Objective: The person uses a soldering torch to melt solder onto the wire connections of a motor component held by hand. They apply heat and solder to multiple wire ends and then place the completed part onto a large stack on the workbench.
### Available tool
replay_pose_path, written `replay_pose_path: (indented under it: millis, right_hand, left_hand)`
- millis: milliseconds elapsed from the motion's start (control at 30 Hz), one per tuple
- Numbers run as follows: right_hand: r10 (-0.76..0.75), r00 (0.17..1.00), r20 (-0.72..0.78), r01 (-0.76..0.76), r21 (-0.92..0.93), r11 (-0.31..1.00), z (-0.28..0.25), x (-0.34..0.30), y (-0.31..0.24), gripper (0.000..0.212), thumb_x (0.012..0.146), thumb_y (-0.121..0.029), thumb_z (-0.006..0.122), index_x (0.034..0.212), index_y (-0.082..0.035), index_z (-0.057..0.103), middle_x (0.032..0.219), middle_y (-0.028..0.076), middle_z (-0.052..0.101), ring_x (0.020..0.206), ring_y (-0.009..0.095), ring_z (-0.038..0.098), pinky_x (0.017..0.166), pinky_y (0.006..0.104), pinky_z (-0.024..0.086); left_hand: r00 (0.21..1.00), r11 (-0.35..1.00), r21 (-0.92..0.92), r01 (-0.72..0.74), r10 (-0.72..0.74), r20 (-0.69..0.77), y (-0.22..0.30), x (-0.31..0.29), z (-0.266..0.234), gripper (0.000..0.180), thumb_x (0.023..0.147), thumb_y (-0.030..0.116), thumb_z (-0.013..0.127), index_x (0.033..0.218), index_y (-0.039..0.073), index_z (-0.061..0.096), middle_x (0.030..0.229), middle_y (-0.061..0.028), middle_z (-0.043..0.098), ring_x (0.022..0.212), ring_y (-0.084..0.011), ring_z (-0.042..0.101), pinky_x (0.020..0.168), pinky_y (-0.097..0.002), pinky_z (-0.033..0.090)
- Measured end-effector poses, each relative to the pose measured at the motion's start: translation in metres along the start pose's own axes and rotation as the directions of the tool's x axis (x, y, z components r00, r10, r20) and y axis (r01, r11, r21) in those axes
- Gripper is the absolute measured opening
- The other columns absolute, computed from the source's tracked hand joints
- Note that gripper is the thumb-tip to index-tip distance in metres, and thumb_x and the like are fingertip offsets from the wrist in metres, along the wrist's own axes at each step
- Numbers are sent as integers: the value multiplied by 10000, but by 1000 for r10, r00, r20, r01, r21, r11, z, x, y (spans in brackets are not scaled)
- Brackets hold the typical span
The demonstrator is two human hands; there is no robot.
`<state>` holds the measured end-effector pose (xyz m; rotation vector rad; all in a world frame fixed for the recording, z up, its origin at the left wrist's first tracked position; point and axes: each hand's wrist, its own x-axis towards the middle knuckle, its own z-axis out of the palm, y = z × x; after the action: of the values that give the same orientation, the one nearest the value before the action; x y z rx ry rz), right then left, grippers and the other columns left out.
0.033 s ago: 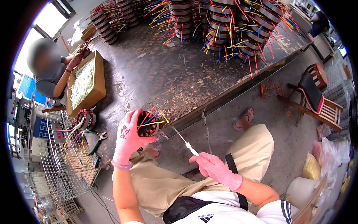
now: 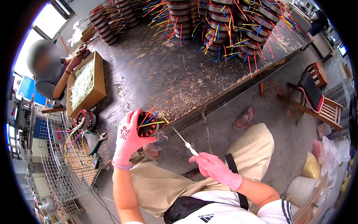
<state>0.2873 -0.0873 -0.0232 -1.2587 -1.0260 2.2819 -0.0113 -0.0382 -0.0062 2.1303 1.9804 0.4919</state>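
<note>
My left hand (image 2: 128,136), in a pink glove, is wrapped round a motor stator (image 2: 148,130) at the near edge of the table. Red, blue and yellow wires (image 2: 153,121) stick out from the stator's ring of copper-red windings. My right hand (image 2: 217,170), gloved in pink too, is closed on a thin tool with a white handle (image 2: 191,148). Its slender shaft slants up and left, and the tip stops close beside the stator; whether it touches a wire I cannot tell. A second stator (image 2: 85,119) with loose wires lies to the left, near green-handled pliers (image 2: 98,143).
Tall stacks of wired stators (image 2: 220,28) stand along the far side of the worn table (image 2: 156,78). A cardboard box (image 2: 97,84) of pale thin strips is at the left, by a co-worker (image 2: 52,71). Wire baskets (image 2: 59,164) sit lower left; a wooden chair (image 2: 315,97) stands right.
</note>
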Motion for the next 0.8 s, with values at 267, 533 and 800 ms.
replay_pose_path:
  millis: [267, 533, 800]
  right_hand:
    - [-63, 998, -3, 62, -79, 995, 1, 5, 4, 298, 1003, -270, 442, 1043, -34, 620, 567, -15, 430, 504, 58, 386, 471, 239, 314]
    - [-66, 998, -8, 65, -56, 996, 0, 2, 3, 288, 1000, -260, 453, 1045, -29, 618, 573, -21, 425, 508, 58, 390, 476, 235, 315]
    - [-74, 997, 1, 74, -50, 996, 0, 2, 2, 291, 1000, -268, 455, 1055, -33, 616, 570, -24, 425, 508, 56, 396, 473, 236, 315]
  left_hand:
    - [1000, 1000, 15, -15, 15, 1, 0, 1, 2, 993, 487, 321, 881, 1329, 24, 446, 1237, -165, 516, 1124, -358, 522, 967, -447, 428]
    - [999, 999, 28, -33, 33, -17, 3, 1, 1, 964, 477, 231, 883, 1312, 4, 457, 1193, -174, 530, 1091, -353, 541, 931, -418, 458]
    - [998, 998, 33, -52, 53, -30, 2, 1, 1, 950, 477, 227, 882, 1299, 2, 463, 1176, -173, 533, 1079, -355, 542, 924, -418, 458]
